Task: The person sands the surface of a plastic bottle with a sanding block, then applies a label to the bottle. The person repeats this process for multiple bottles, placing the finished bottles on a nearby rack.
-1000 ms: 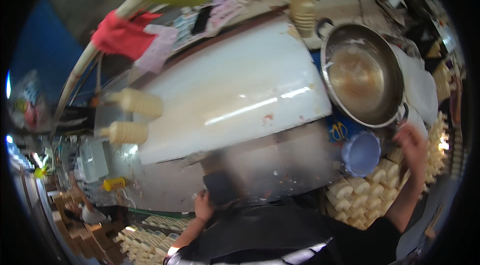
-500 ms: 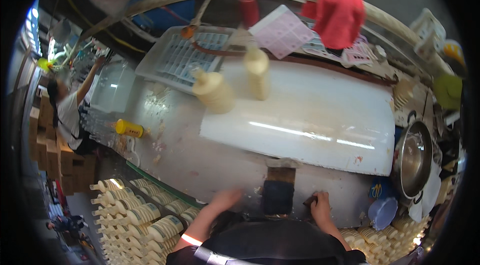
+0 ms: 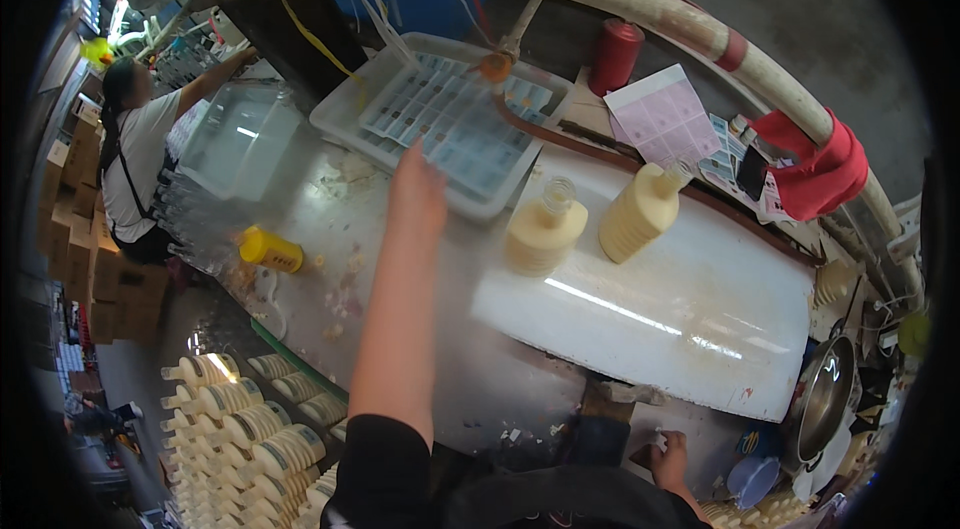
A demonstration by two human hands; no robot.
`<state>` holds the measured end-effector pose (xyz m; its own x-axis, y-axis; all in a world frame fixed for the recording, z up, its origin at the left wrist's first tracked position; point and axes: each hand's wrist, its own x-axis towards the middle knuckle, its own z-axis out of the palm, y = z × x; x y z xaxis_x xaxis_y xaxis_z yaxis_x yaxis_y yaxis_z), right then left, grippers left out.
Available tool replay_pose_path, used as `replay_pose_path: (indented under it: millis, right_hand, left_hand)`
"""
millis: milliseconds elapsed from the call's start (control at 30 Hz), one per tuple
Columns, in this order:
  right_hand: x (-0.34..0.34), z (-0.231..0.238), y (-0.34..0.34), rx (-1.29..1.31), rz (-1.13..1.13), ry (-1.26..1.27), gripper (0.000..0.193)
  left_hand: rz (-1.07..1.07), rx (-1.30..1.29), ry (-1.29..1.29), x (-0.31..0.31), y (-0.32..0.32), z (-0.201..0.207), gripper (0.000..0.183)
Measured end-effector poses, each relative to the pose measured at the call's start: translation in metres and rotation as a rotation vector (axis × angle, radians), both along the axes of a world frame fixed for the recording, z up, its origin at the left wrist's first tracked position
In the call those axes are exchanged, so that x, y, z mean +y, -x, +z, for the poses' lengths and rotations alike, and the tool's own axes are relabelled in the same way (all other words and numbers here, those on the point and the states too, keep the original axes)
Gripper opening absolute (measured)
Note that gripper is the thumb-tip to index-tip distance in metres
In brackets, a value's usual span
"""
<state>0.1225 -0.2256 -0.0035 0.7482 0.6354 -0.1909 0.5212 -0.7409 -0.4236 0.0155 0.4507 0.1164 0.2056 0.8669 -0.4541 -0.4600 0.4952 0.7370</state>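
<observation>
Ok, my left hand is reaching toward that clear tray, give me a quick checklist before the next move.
1. Left hand free of any object: ok, nothing in it.
2. Left hand at the clear tray: ok, fingertips at its near edge; contact cannot tell.
3. Tray flat on the worktop: ok.
4. Two cream bottles upright, beside the reach: ok.
5. Right hand free: cannot tell, it is low at the worktop edge.
6. Yellow bottle upright: not ok, lying on its side.

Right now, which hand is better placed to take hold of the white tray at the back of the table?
Left. The left hand is stretched out at the white tray, nearly touching its near rim. The right hand is low by the table's near edge, far from it.
</observation>
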Motion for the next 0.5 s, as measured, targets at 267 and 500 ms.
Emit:
replay_pose_path:
  millis: [267,500]
  right_hand:
    - [0.006,0.010,0.000,0.168,-0.273,0.074,0.025]
    - [0.012,0.013,0.003,0.171,-0.303,-0.019,0.023]
  left_hand:
    - [0.165,0.024,0.311,0.062,-0.069,-0.033,0.054]
    - [1.000,-1.003,0.659,0.062,-0.066,-0.063,0.052]
